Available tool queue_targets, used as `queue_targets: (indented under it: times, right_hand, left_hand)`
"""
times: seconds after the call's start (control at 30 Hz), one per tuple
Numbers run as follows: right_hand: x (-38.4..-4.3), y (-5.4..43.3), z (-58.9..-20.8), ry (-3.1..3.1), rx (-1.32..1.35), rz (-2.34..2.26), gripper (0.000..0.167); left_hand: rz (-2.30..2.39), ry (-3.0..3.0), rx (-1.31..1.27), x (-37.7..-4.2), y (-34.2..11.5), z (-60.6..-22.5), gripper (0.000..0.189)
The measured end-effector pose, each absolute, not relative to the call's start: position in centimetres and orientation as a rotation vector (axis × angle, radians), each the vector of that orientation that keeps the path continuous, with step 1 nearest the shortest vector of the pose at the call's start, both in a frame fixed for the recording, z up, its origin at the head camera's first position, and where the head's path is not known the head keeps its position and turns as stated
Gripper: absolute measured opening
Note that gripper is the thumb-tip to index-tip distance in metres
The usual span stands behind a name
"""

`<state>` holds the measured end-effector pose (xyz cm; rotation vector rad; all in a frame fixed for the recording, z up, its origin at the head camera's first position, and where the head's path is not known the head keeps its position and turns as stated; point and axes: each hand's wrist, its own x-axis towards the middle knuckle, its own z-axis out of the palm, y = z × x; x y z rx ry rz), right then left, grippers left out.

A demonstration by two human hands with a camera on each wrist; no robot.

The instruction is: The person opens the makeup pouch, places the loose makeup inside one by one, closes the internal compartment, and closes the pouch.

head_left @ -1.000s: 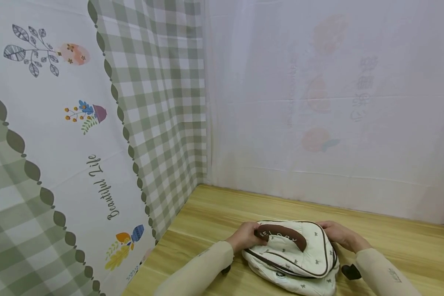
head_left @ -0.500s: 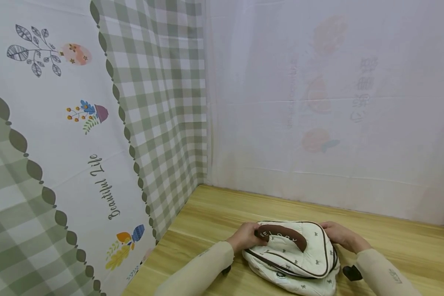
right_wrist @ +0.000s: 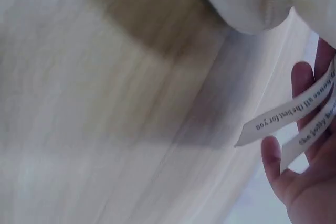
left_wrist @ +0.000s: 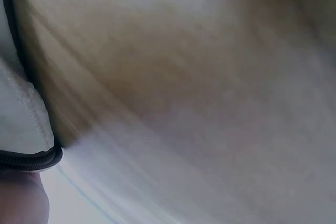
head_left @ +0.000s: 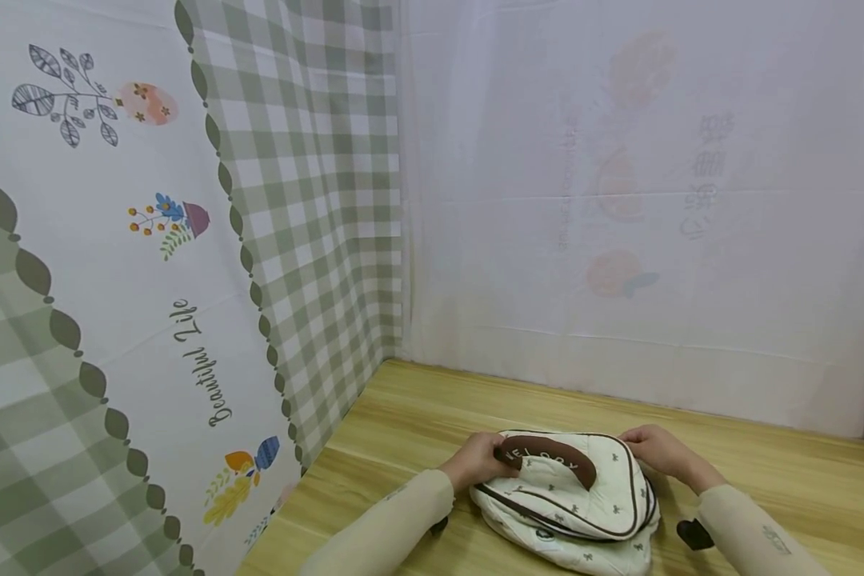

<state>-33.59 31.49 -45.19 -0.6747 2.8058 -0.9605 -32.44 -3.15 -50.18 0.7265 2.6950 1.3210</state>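
A cream fabric bag (head_left: 615, 490) with brown piping and small bow prints lies on the wooden table, its brown lettered handle (head_left: 572, 458) on top. My left hand (head_left: 478, 464) grips the bag's left end beside the handle; in the left wrist view a finger (left_wrist: 21, 199) lies against the corner of its dark zipper (left_wrist: 29, 161). At the far right corner is my right hand (head_left: 668, 454). Printed ribbon tapes (right_wrist: 281, 120) cross the fingers of the right hand (right_wrist: 315, 195) in the right wrist view, held toward the frame's edge, where the pinching fingertips are out of view.
The wooden table (head_left: 403, 416) runs back to a white curtain (head_left: 518, 240). A green checked cloth (head_left: 310, 200) hangs along the left side. A dark strap piece (head_left: 694, 534) shows beside the right sleeve.
My right hand has shifted slightly right, away from the bag's corner, and the dark piece by its sleeve has moved right too. The left hand and the bag stay almost where they were.
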Motion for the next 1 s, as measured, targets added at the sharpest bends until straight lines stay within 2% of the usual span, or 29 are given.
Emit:
queue_targets:
  times: [0.47, 1.0]
  right_hand:
    - [-31.7, 31.8, -45.4, 3.191, -0.793, -0.583, 0.008]
    - [-26.7, 32.6, -45.3, 3.345, -0.554, -0.572, 0.006]
  left_hand:
    - [1.368, 2.639, 0.614, -32.4, -3.0, -49.3, 0.021]
    - [1.410, 2.660, 0.578, -31.8, -2.6, -49.1, 0.019]
